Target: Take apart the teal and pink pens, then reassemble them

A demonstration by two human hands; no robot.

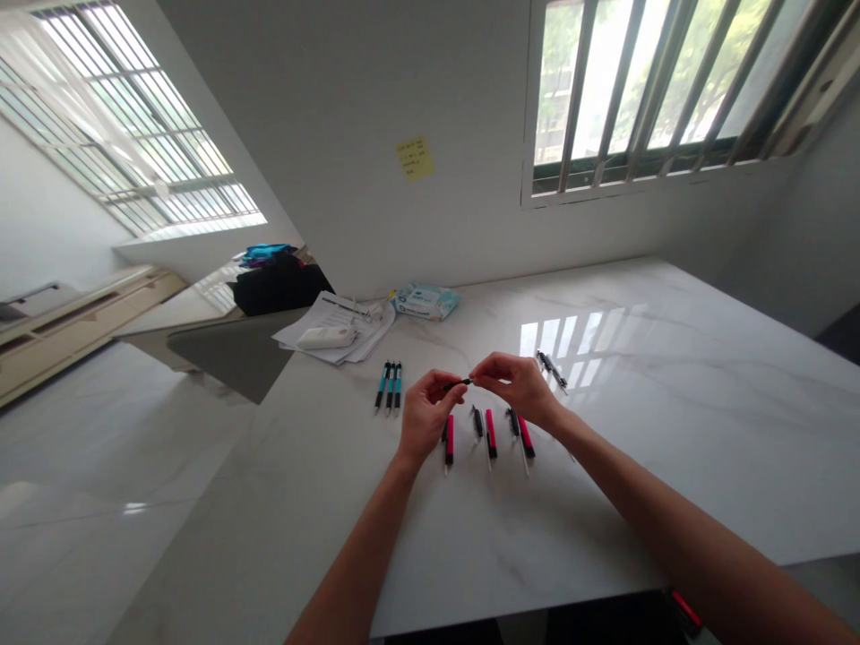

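Note:
My left hand (423, 417) is closed around a small black pen part (455, 385), held just above the table. At its right end, the fingertips of my right hand (519, 387) pinch the tip; exactly what they grip is too small to make out. Below my hands lie disassembled pens: a red pen barrel (450, 439) under my left hand, a second red barrel (492, 434) and a third red barrel (526, 437). Beside them are black pen parts (477, 422) and thin white refills (524, 455). Three blue-and-black pens (389, 387) lie side by side to the left.
Dark pen parts (552, 368) lie beyond my right hand. Toward the wall are a wipes packet (425, 302), papers (342, 327) and a white device (327, 337). Dark cloth (282, 285) is piled at the far left. The marble-patterned table (672, 385) meets the wall.

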